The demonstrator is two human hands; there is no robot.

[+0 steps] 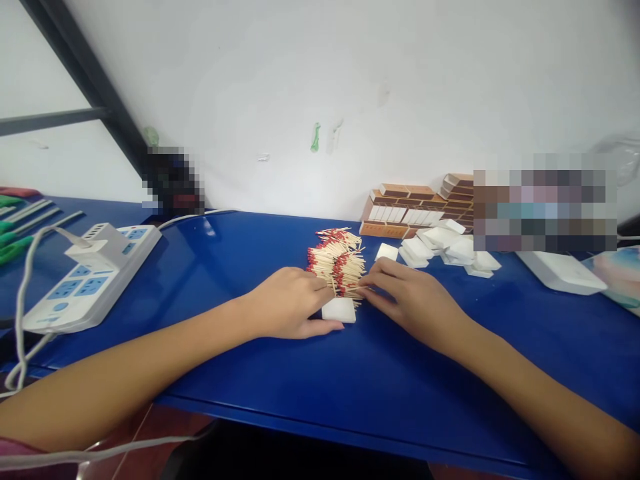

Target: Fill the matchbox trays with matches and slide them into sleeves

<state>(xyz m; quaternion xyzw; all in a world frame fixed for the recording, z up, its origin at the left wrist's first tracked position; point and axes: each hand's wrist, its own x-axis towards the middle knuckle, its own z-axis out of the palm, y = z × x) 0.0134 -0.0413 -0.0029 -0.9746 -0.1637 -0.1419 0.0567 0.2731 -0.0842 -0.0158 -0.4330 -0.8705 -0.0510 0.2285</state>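
Observation:
A pile of red-headed matches (345,257) lies on the blue table in front of me. At its near edge is a small white matchbox tray (339,310). My left hand (293,303) grips this tray, thumb along the near side and fingers across the far side, beside the matches. From the right, my right hand (413,297) reaches to the pile's edge with thumb and fingertips pinched together on matchsticks; how many is too small to tell. Just behind that hand sits another white tray (387,253).
Several white trays (443,243) are heaped at right, before stacked brown matchboxes (400,212) along the wall. A white power strip (95,280) with cables lies left, near green-handled tools (15,247). A white box (563,272) stands far right.

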